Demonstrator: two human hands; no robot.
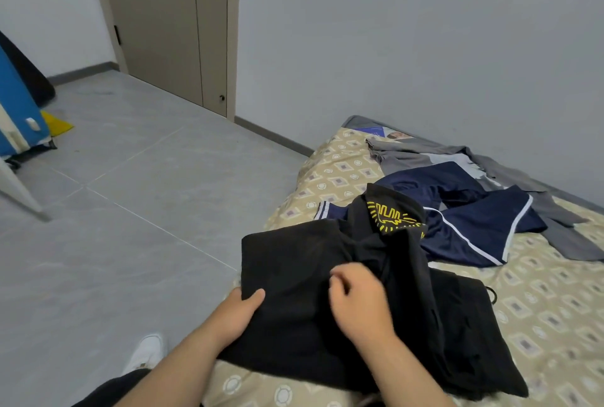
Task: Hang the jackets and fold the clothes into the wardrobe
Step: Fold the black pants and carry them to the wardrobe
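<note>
Hidden: the fingers of the left hand (242, 307) are tucked under the black cloth (294, 262) - only the thumb shows on top.
Blurry: the right hand (356, 300) is smeared, so its fingertips are hard to make out.
Hard to tell: what kind of clothing the black cloth is; it is bunched up, and a yellow print (392, 217) shows on its far fold.
Cut off: a blue thing (16, 105) at the left edge of the view; the black cloth's near edge hides behind the arms.
Covered: the grey cloth (523, 177) lies partly under the navy jacket (474, 230).
Left hand: grips the left edge of the black cloth, thumb on top.
Right hand: fingers curled, pinching a fold in the middle of the black cloth.
Where the black cloth is: on the near corner of the bed (555, 308), its left flap sticking out past the bed edge over the floor (130, 210).
Which way it goes: its long way runs from the left flap down to the right - the end with the print points away from the person, toward the wall.
Navy jacket: behind the black cloth, touching it, with white stripes.
Other things: a black cord (492, 295) at the cloth's right side, a white shoe (147, 351) on the floor, a closed door (163, 30).
</note>
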